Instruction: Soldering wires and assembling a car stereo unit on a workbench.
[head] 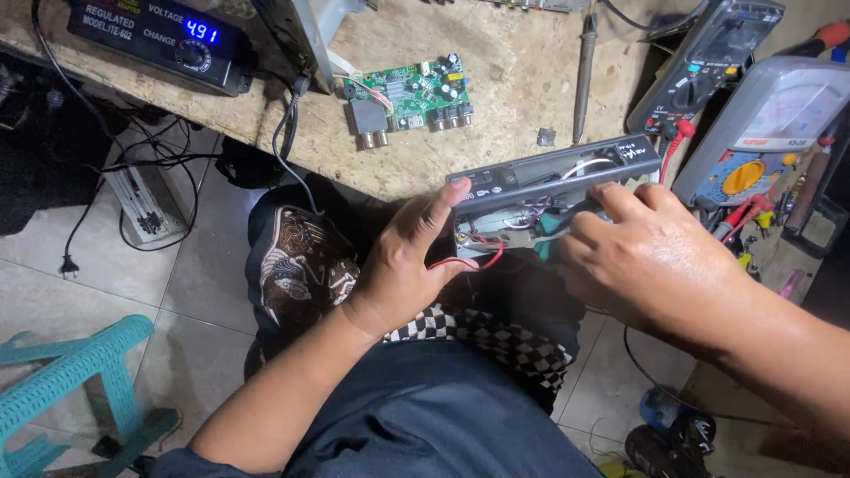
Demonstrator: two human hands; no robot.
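Observation:
A small dark electronics box (549, 177) with its case open lies at the edge of the workbench, over my lap. My left hand (409, 257) grips its left end, thumb on the top edge. Red and white wires (482, 258) spill from the open underside. My right hand (651, 257) is closed around a green-handled tool (556, 221) whose tip is inside the box. The tool's tip is hidden.
A green circuit board (412, 97) lies on the worn bench (513, 53). A soldering iron (583, 75), two multimeters (708, 53) (770, 124) and a power supply with blue display (159, 35) stand around. A teal plastic stool (71, 389) is on the tiled floor.

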